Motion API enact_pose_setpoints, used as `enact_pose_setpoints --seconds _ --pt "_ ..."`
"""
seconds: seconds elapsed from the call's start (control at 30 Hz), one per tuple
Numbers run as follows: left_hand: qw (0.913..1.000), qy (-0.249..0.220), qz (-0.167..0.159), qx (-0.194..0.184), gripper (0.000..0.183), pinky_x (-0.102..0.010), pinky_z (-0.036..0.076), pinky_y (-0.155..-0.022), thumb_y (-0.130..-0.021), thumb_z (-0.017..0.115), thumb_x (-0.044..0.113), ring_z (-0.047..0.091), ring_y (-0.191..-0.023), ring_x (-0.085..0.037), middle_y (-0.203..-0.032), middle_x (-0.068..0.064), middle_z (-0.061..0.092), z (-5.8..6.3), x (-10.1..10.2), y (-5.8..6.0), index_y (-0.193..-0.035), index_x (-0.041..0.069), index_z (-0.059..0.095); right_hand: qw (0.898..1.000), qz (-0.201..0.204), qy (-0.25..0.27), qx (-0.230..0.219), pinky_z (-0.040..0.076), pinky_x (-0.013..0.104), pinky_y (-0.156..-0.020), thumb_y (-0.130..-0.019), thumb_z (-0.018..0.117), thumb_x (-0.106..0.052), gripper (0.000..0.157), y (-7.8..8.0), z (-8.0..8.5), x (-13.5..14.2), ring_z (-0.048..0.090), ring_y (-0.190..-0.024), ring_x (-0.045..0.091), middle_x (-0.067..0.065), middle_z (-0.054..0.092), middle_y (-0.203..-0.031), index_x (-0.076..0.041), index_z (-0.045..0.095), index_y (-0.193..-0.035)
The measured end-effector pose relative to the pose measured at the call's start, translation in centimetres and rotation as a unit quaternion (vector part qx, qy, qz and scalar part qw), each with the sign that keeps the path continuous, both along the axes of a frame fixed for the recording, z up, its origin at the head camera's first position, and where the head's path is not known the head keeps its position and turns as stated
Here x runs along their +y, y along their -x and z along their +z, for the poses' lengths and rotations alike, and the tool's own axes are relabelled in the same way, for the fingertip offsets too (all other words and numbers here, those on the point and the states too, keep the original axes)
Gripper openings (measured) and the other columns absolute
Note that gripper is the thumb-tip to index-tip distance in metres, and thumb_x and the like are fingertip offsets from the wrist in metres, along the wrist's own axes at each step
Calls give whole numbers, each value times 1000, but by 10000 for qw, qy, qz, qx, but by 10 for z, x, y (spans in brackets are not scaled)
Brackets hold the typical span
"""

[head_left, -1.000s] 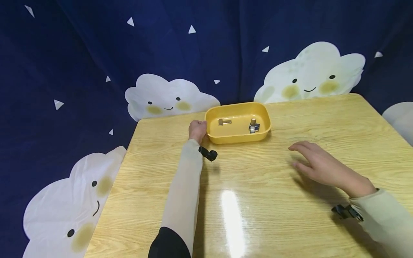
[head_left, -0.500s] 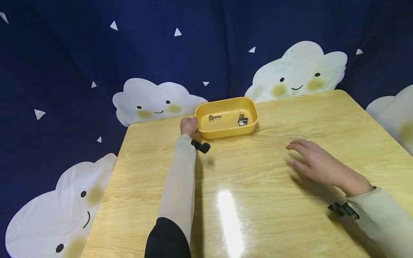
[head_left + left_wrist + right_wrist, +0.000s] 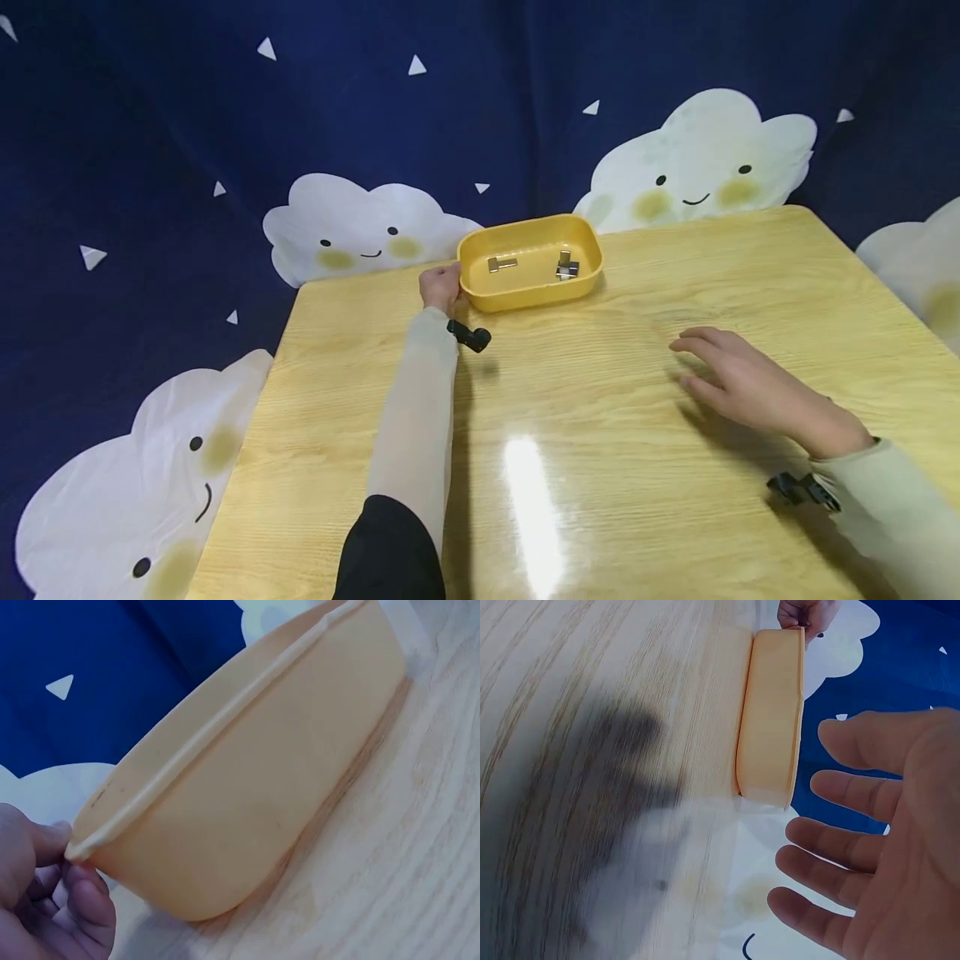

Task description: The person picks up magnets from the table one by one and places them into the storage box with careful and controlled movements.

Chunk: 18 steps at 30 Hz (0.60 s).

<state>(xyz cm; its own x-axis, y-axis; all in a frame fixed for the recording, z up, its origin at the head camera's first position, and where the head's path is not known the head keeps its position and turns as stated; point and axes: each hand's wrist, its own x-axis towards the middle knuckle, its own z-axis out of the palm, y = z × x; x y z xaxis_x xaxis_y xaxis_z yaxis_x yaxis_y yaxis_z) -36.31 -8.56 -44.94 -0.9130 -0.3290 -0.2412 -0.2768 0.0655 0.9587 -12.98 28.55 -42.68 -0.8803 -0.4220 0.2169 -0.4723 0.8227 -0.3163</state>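
Observation:
In the head view my left hand (image 3: 439,287) is at the left end of a yellow plastic basin (image 3: 531,298), near the table's back edge. The left wrist view shows the thumb and curled fingers pinching the basin's rim (image 3: 112,825). Inside the basin lies a small metallic piece shaped like a USB stick (image 3: 502,264). A little cluster of similar silver and dark pieces (image 3: 567,267) sits toward its right end; their exact kind is too small to tell. My right hand (image 3: 738,383) hovers over the table on the right, fingers spread and relaxed, holding nothing, apart from the basin.
The light wood-grain table (image 3: 600,467) reaches back to a dark blue curtain (image 3: 360,100) printed with smiling clouds and white triangles. A bright light reflection (image 3: 534,517) runs along the tabletop. Each wrist carries a small black camera mount (image 3: 469,335).
My left hand has pushed the basin a little farther away, toward the table's back edge. The head view has shifted slightly. My right hand stays nearly still.

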Motion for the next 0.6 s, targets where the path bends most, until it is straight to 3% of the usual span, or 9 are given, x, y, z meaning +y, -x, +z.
enact_pose_setpoints --seconds 0.1,0.17,0.23,0.33,0.47,0.6 --pt "9996 -210 -86 181 30 -23 48 -55 -100 57 20 49 -50 -7 -73 -5 61 2 -4 -2 -105 -6 70 10000 67 -49 -26 44 59 -95 -90 72 -13 42 7 -1 -2 52 -122 45 26 55 -134 0 59 -128" --pt "9995 -205 -225 130 34 -30 56 -64 -102 54 26 52 -53 -9 -87 -11 69 2 -1 -4 -114 -2 69 9999 85 -79 -46 45 59 -94 -90 72 -13 42 6 -5 0 52 -121 46 27 55 -134 -1 59 -128" --pt "9989 -115 -460 47 40 -37 59 -78 -103 51 34 59 -64 -15 -104 -14 71 6 0 -7 -120 2 68 9999 126 -90 8 45 60 -92 -89 73 -13 42 6 -6 1 53 -119 46 27 56 -133 -1 59 -127" --pt "9941 340 -1023 -122 47 -44 55 -97 -103 49 42 66 -90 -26 -126 -15 65 18 -2 -14 -132 7 61 9995 205 -132 175 46 60 -92 -86 75 -12 44 10 -4 -1 54 -118 45 26 57 -131 -1 60 -126" --pt "9737 1211 -1907 -311 63 -40 44 -113 -102 51 45 54 -131 -27 -149 -12 49 35 -9 -28 -153 11 37 9984 275 -247 439 46 60 -91 -83 78 -12 48 15 2 -4 55 -117 45 24 58 -129 -1 60 -125" --pt "9529 1737 -2442 -458 76 -41 31 -123 -100 53 47 34 -149 -25 -162 -9 33 41 -15 -36 -159 13 19 9974 314 -215 612 46 60 -90 -81 79 -11 49 19 7 -9 55 -116 44 23 59 -128 -2 60 -125"
